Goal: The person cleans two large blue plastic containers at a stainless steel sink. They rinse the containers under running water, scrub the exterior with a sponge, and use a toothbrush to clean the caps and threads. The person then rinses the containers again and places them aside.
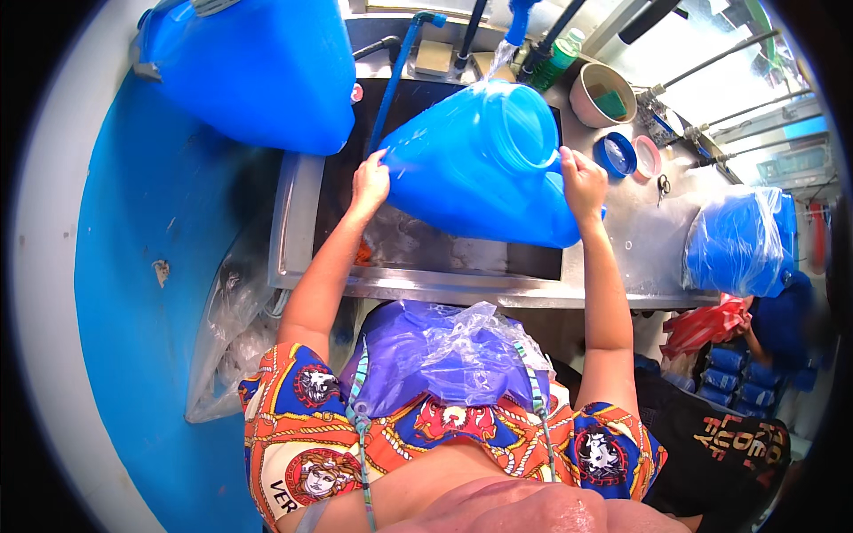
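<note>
A blue plastic water jug (460, 173) lies tilted between my hands over the steel sink (426, 256), its wide round mouth turned up and to the right. My left hand (372, 183) grips its left end. On the other side, my right hand (585, 180) is closed on the jug near the mouth rim and handle. Water (501, 58) runs from a blue spout (520, 23) above and strikes the outside of the jug just behind the mouth. The jug's inside shows only in part.
A larger blue jug (266, 73) stands at upper left. On the steel counter are a bowl (593, 83) with a green sponge, a blue lid (616, 154), a pink lid (646, 158), scissors (663, 188) and a plastic-wrapped blue jug (733, 240). A person in black (713, 440) is at lower right.
</note>
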